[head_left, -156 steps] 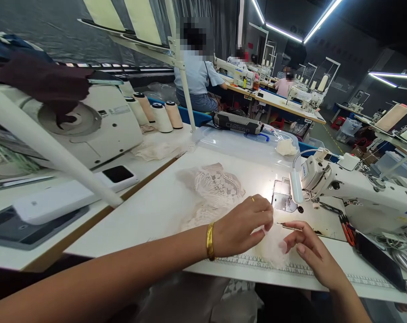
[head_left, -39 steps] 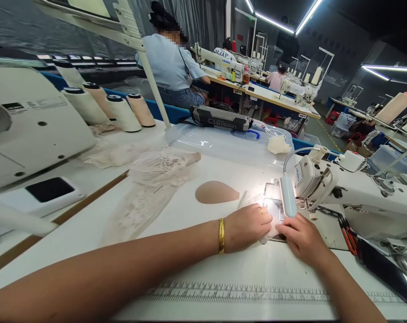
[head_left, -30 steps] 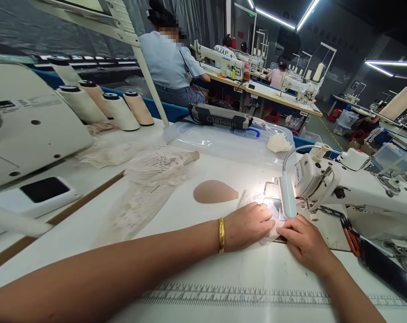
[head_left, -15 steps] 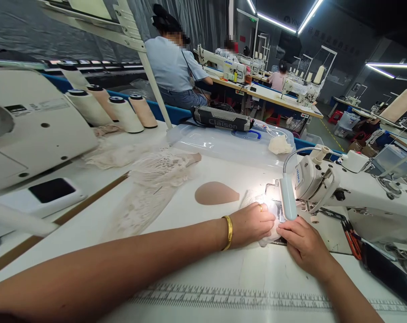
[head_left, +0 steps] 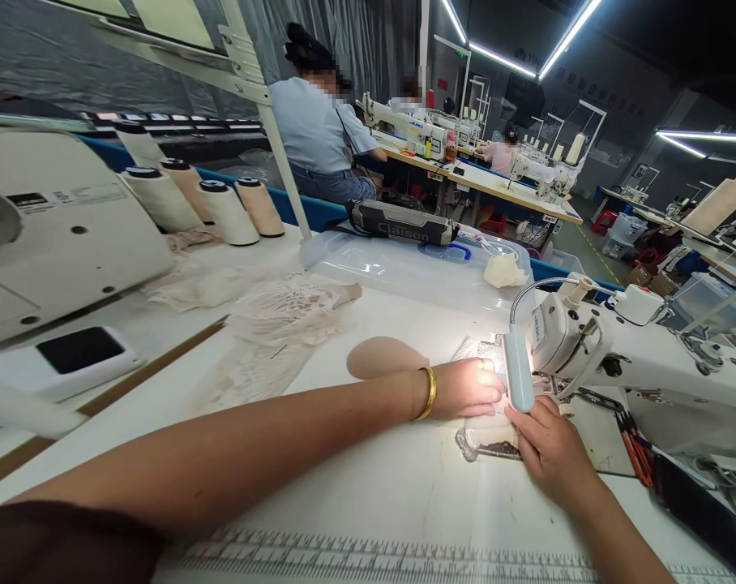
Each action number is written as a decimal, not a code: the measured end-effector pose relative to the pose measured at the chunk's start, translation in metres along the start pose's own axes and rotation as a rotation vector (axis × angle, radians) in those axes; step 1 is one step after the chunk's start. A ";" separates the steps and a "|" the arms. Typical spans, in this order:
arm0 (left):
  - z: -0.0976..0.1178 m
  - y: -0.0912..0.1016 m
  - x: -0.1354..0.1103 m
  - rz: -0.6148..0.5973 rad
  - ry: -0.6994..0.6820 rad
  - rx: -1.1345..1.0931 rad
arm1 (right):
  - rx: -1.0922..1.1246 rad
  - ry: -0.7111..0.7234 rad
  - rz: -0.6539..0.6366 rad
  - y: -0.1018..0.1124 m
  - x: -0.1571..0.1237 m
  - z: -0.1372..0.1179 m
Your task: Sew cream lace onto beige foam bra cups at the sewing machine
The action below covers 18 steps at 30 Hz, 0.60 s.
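Note:
Under the lit head of a white sewing machine lies a piece of pale lace fabric. My left hand, with a gold bangle at its wrist, is on this fabric left of the needle area, fingers together and bent onto it. Thumb and forefinger of my right hand are closed at the fabric's right edge, just below the lamp. The needle and presser foot are mostly hidden by lamp and fingers. A beige teardrop-shaped pad lies beyond my left forearm, partly covered by it.
Sheer lace lies at left, near thread cones. A clear plastic lid is at the back. Red-handled snips and a black phone sit at right. A ruler runs along the front. Co-workers sit beyond.
Both hands stay at the machine; my left hand has shifted slightly away from me with the fabric. A greyish fabric edge now shows below the hands. My left forearm now overlaps the beige pad.

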<state>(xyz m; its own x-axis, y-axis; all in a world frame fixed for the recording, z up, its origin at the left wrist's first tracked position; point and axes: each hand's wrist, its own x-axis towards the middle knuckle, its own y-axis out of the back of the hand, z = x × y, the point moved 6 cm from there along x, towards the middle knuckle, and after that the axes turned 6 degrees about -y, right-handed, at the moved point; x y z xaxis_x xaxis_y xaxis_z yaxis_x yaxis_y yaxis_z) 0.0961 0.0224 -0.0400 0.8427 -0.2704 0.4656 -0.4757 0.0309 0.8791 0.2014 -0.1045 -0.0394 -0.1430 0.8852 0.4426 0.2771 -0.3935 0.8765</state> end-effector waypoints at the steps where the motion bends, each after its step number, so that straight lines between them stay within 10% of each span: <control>1: 0.000 0.001 0.000 -0.004 -0.021 -0.008 | -0.009 -0.008 0.001 0.000 0.000 0.000; 18: 0.016 0.014 0.002 -0.009 -0.054 0.062 | -0.031 -0.027 -0.023 0.001 0.000 0.000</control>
<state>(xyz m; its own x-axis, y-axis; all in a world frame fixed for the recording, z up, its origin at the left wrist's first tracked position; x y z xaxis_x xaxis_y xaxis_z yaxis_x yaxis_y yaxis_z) 0.0868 0.0068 -0.0283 0.8332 -0.3217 0.4498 -0.4841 -0.0313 0.8745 0.2020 -0.1045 -0.0388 -0.1232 0.9003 0.4175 0.2446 -0.3802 0.8920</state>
